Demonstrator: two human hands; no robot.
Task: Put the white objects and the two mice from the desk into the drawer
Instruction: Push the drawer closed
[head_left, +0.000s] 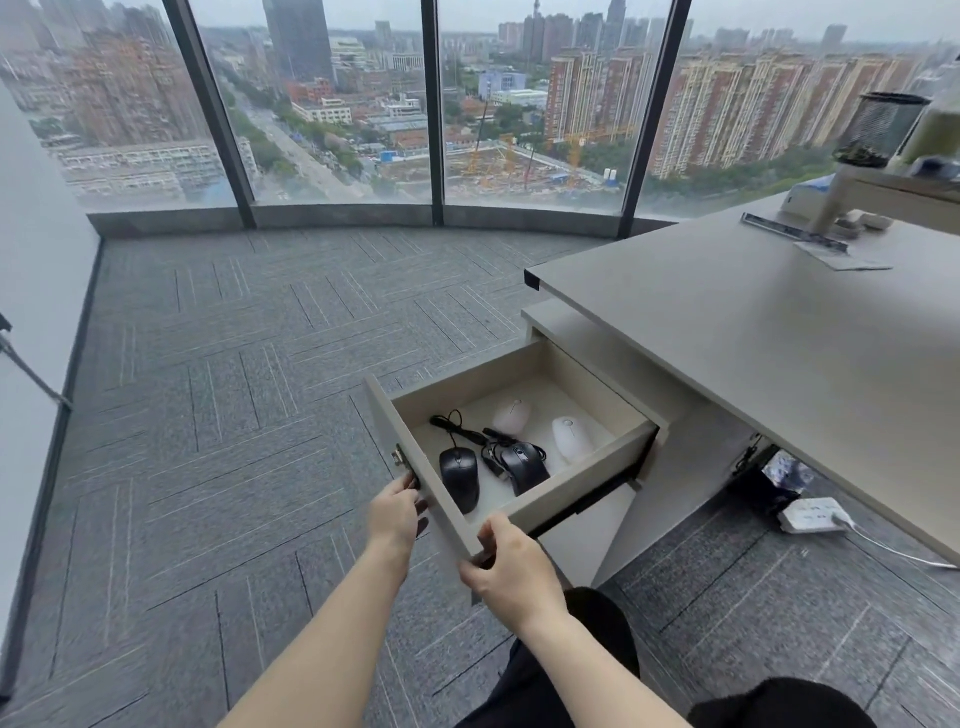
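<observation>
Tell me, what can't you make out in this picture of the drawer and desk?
Head view only:
- Left hand: fingertips hidden behind the drawer front, so its grip is unclear.
- Right hand: fingers curl under the front's corner, out of sight.
- Drawer floor near the front: blocked by the front panel.
- Desk: far end cut off by the right edge; items there are blurred.
- Cables of the black mice: tangled, ends unclear.

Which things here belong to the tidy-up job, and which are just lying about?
Job: drawer, two black mice, two white mice, left hand, right hand.
Lying about: power strip, mesh pen holder.
</observation>
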